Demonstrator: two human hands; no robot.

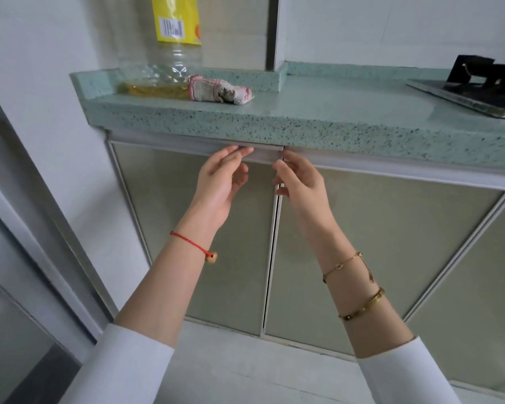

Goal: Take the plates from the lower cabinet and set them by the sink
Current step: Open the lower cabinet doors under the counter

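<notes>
The lower cabinet has two closed doors with frosted panels, a left door point(187, 223) and a right door point(391, 234), under a green speckled countertop point(318, 112). My left hand point(222, 179) reaches up to the top rail of the left door, fingertips at the handle strip near the seam. My right hand point(301, 176) is at the top corner of the right door, fingers curled by the seam. Neither hand holds anything. No plates and no sink are in view.
A clear oil bottle point(169, 65) with a yellow label and a crumpled rag point(219, 90) stand on the counter's left end. A gas stove point(473, 86) sits at the right. A white wall and door frame point(41, 199) lie to the left.
</notes>
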